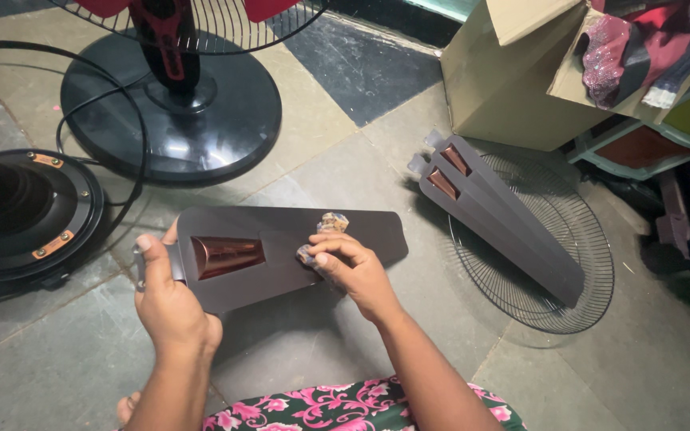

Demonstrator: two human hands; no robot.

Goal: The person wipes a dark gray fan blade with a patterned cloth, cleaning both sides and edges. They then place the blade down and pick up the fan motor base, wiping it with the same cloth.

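The left hand grips the mounting end of a long dark-brown metal fan blade with a copper inset. The right hand, fingers curled, presses a crumpled patterned rag onto the blade.

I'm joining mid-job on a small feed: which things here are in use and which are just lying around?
In use:
- left hand, gripping the blade's mounting end
- right hand, pressing the cloth
- dark fan blade
- crumpled cloth

Lying about:
- two stacked blades
- wire fan guard
- standing fan base
- black motor housing
- cardboard box
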